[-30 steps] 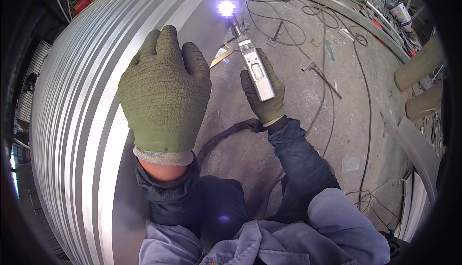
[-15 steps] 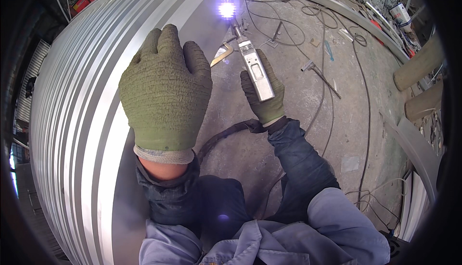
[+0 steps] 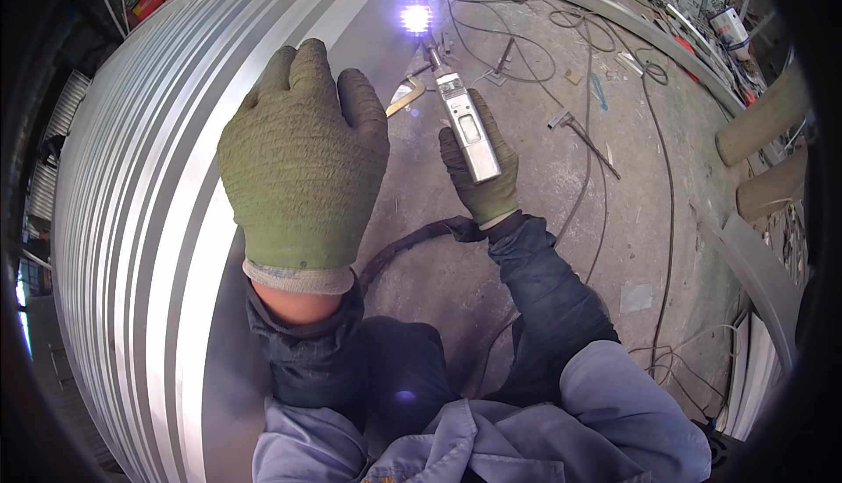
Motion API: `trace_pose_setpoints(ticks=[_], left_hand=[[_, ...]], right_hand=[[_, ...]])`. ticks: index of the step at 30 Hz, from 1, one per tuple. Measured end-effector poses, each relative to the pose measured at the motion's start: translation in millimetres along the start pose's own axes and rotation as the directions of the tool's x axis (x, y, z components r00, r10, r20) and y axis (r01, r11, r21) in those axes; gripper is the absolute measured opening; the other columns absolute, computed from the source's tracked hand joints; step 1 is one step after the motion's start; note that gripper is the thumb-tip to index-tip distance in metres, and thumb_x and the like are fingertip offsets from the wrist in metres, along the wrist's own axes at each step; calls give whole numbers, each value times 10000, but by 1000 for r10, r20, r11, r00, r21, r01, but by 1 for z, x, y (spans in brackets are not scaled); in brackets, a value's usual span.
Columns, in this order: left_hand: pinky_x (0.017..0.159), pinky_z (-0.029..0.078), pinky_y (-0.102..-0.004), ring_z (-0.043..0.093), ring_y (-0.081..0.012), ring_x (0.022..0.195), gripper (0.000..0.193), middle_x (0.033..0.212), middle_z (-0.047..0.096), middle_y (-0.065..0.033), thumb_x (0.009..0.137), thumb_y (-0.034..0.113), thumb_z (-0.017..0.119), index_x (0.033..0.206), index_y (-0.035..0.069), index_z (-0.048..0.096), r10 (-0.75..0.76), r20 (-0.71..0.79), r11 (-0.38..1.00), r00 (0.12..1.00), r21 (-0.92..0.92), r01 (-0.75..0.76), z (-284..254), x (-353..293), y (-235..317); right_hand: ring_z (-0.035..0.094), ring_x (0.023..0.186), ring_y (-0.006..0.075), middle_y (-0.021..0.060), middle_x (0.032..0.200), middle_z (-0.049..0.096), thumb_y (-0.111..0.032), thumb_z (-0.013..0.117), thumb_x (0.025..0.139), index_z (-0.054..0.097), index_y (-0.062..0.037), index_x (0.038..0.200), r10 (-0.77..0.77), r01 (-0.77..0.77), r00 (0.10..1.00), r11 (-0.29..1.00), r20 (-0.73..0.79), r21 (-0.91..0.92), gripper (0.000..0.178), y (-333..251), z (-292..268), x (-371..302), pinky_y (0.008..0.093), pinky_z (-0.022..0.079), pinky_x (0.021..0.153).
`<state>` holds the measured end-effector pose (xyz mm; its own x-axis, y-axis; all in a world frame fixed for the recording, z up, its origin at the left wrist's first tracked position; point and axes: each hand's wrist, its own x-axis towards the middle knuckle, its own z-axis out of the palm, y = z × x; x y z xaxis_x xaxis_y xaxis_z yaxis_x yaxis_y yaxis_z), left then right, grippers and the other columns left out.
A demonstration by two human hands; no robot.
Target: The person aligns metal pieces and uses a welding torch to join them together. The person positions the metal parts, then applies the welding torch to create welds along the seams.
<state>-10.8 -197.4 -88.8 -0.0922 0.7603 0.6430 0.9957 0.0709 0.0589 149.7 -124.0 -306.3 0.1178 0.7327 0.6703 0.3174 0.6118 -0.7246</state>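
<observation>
My right hand (image 3: 503, 160), in a green work glove, is wrapped round a silver hand-held welding torch (image 3: 478, 154) with a boxy body. The torch's thin nozzle points away from me, and a bright violet-white glare (image 3: 416, 18) burns at its tip, by the edge of a large ribbed metal panel (image 3: 189, 246). The glare hides the exact contact point. My left hand (image 3: 303, 158), gloved alike, is held up in front of the panel with its back toward me and nothing visible in it. Its fingers are extended, the thumb apart; whether it touches the panel I cannot tell.
A dark sheathed hose (image 3: 412, 242) runs from the torch past my legs. Beyond the torch lies a yellowish clamp-like piece (image 3: 408, 95). Cables (image 3: 668, 211) and a T-shaped metal tool (image 3: 583, 139) lie on the concrete floor. Thick round posts (image 3: 761, 119) stand at right.
The glare and torch tip have shifted very slightly to the right. My left hand has moved up a little. Both hands keep the same pose.
</observation>
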Motion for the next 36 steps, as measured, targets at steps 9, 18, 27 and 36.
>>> trace_pose_setpoints(ticks=[9, 18, 27, 36], left_hand=[[821, 640, -453, 789, -327, 891, 279, 1043, 766, -147, 1029, 259, 668, 1141, 17, 751, 78, -112, 997, 991, 23, -75, 5, 0, -4], [822, 640, -452, 787, -332, 896, 277, 1046, 764, -148, 1032, 264, 676, 1134, 17, 749, 84, -117, 996, 990, 9, -84, 5, -1, -5], [828, 645, -455, 788, -334, 899, 294, 1059, 770, -152, 1032, 262, 678, 1153, 7, 759, 90, -127, 996, 988, 9, -89, 5, -2, -6], [992, 642, -468, 814, -370, 1099, 413, 1249, 815, -201, 1053, 315, 694, 1338, 26, 772, 13, -22, 1000, 1000, 3, -13, 1, -1, -4]], right_hand=[[833, 1043, 251, 184, 1255, 807, -231, 820, 1034, 563, -45, 1625, -8, 8, 1000, 1000, -8, -17, 670, 0, 0, -1, 355, 661, 861], [830, 1046, 250, 177, 1250, 806, -212, 814, 1033, 556, -41, 1626, 3, -3, 1000, 1000, -5, -2, 669, 0, 1, -3, 352, 660, 867], [831, 1034, 242, 164, 1230, 812, -200, 814, 1031, 555, -51, 1631, 35, -35, 999, 999, 12, -7, 670, -3, -1, -5, 347, 661, 862], [827, 1032, 223, 151, 1210, 815, -218, 810, 1038, 551, -62, 1641, 17, -17, 1000, 1000, -2, 4, 675, -1, 0, -7, 343, 658, 866]])
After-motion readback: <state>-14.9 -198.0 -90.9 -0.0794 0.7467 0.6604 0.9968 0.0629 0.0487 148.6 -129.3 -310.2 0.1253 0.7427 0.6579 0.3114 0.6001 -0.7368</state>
